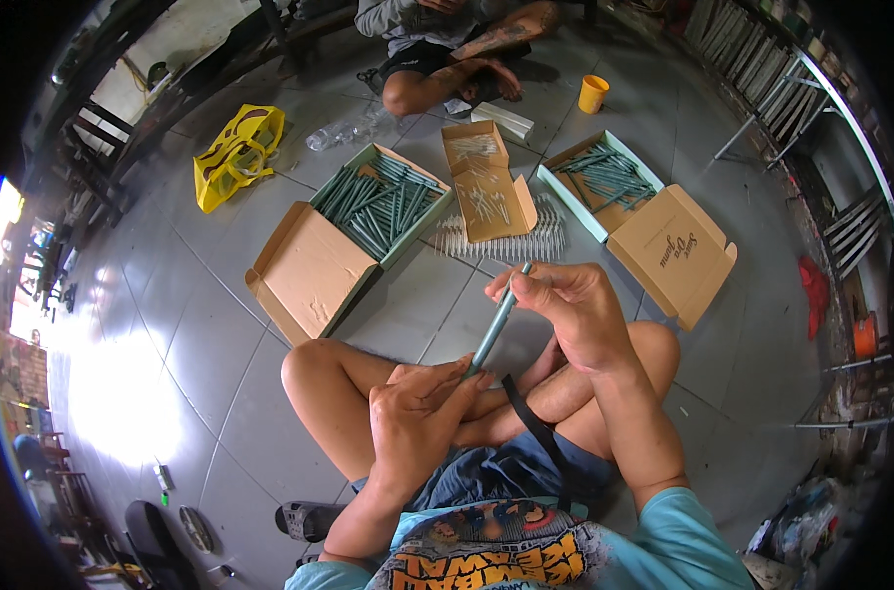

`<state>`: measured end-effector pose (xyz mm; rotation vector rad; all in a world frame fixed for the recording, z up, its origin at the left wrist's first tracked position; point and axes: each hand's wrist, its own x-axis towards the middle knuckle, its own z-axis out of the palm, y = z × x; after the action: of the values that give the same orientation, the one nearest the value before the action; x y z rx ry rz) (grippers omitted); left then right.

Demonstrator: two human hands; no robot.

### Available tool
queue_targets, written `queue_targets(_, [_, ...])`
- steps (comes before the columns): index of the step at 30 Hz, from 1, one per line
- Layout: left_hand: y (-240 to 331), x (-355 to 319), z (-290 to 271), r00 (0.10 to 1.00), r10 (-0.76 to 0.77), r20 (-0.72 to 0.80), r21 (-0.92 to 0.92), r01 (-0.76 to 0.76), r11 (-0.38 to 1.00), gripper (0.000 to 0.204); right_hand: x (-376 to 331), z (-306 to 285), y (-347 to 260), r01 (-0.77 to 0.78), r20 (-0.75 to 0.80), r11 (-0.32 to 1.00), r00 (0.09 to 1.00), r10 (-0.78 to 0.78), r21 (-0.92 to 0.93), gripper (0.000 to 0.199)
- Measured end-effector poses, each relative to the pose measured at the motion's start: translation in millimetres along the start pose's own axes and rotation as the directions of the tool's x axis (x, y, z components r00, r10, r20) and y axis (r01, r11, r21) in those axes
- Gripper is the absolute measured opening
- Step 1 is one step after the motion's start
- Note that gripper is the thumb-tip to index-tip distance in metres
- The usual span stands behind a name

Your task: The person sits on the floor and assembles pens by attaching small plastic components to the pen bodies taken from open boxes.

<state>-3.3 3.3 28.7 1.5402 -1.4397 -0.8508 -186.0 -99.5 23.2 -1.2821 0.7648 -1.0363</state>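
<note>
A slim green pen [495, 324] slants in front of me above my crossed legs, held at both ends. My left hand [417, 408] closes on its lower end. At its upper end, the thumb and fingers of my right hand [575, 305] pinch the tip. Beyond my hands, an open box [395, 258] on the left is heaped with similar green pen parts. Another open box [602, 231] on the right holds fewer of them. Between the two lies a small cardboard box [514, 234] with thin whitish pieces in it.
Many clear, thin pieces [545, 241] lie in rows on the tiles around the small box. A yellow bag [232, 162] sits at far left, near crumpled clear plastic [353, 130]. At the far side are a yellow cup [592, 93] and another person [437, 59] seated on the floor.
</note>
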Motion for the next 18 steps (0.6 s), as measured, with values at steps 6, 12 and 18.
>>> queue_targets(6, [2, 2, 3, 0.967, -0.231, 0.108, -0.263, 0.252, 0.931, 0.026, -2, 6, -3, 0.036, -0.092, 0.998, 0.995, -0.041, -0.059, 0.025])
queue_targets(12, [-11, 6, 12, 0.973, -0.209, 0.098, -0.323, 0.229, 0.918, 0.027, -9, 14, 13, 0.099, 0.03, 0.99, 0.995, -0.097, -0.097, 0.022])
queue_targets(18, [-2, 9, 5, 0.936, -0.237, 0.261, -0.411, 0.33, 0.85, 0.023, -4, 13, 1, -0.068, -0.061, 0.993, 0.996, 0.062, -0.098, 0.034])
